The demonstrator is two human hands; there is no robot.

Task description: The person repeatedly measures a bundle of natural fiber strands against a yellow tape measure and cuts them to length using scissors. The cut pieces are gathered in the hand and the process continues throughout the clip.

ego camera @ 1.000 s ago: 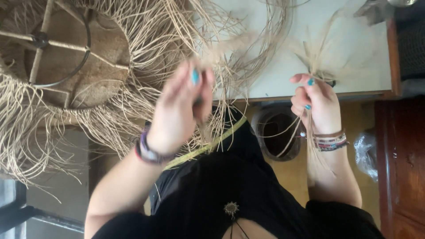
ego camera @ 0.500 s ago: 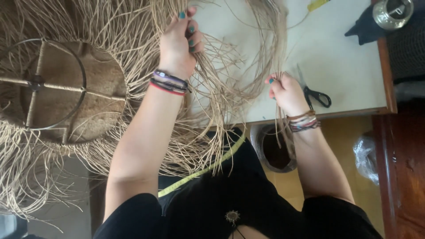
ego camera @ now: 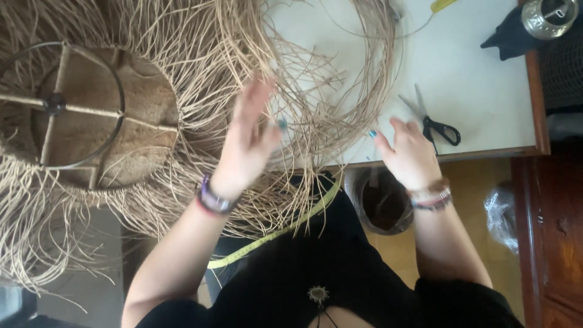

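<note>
Left hand (ego camera: 246, 143) blurred, fingers spread open, holding nothing, over the loose straw strands (ego camera: 303, 115) fanned from the round woven frame (ego camera: 79, 115) onto the white surface (ego camera: 480, 79). Right hand (ego camera: 410, 155) also open at the surface edge, touching strand ends, scissors (ego camera: 440, 127) just beside. Risk: strands tangling or slipping off the edge toward the bin (ego camera: 379, 206), as nothing pins them.

No label, sign or screen shows anywhere. The only package-like thing is a crumpled clear plastic bag (ego camera: 501, 214), which lies on the floor at the right, beside the dark wooden cabinet (ego camera: 555, 243).
</note>
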